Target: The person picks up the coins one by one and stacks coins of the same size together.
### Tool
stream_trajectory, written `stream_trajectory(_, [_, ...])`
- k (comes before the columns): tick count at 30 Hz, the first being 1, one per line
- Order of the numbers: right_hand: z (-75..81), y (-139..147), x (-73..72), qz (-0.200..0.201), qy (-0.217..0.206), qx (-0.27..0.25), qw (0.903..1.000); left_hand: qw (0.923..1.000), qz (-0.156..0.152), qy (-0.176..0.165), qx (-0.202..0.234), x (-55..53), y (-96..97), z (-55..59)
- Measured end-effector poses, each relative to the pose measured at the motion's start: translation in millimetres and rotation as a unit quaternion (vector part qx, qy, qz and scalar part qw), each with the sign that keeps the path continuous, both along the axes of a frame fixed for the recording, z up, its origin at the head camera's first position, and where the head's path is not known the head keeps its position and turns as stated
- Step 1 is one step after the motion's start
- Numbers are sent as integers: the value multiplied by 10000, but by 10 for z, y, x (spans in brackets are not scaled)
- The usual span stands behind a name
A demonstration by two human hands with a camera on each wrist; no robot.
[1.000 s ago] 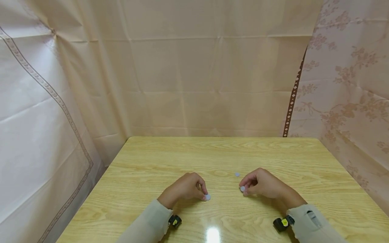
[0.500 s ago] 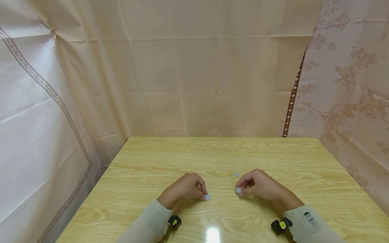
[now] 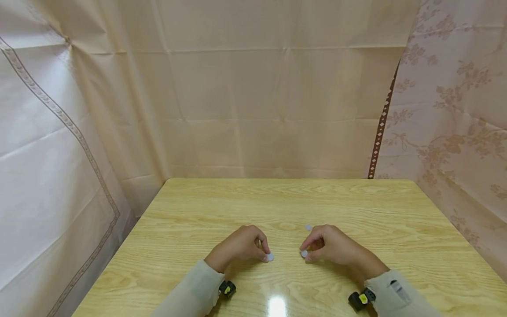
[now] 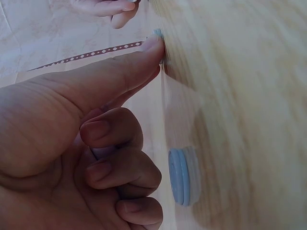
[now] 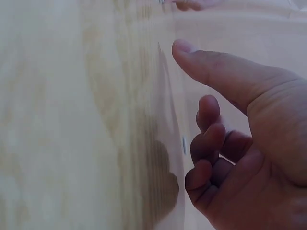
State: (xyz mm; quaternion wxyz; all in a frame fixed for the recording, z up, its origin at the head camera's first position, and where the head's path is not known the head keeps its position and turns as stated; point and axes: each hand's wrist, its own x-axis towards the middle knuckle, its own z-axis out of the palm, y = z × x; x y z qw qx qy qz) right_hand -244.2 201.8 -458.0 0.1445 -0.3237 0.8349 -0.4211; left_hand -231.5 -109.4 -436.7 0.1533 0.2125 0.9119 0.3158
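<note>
In the head view my left hand (image 3: 247, 244) rests low over the table, thumb and index finger pinching a small pale blue disc (image 3: 270, 256). That disc's edge shows at the thumb tip in the left wrist view. Below the curled fingers there, a short stack of blue discs (image 4: 180, 177) lies on the wood; the head view hides it behind the hand. To the right, my right hand (image 3: 336, 246) holds another pale disc (image 3: 304, 253) between thumb and index fingertips, close over the table. The right wrist view hides this disc behind the thumb.
A further pale disc (image 3: 308, 227) lies flat on the wood-grain table (image 3: 222, 202), just beyond my right fingertips. Beige curtain cloth (image 3: 273, 110) hangs behind the table's far edge, with more cloth at both sides. Each wrist carries a small black camera.
My right hand has moved left and a little nearer to me with its disc, toward the left hand. The left hand and its disc have stayed in place.
</note>
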Motion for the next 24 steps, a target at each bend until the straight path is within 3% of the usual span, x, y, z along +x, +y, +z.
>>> stream_trajectory(10, [5,-99,73,2,116,2,9999,10000,27,-69,46,-14,4,-8])
stream_trajectory(24, [-1,-119,103,-86,-70,34,9999,10000,55,-48,-5,-14,1,-15])
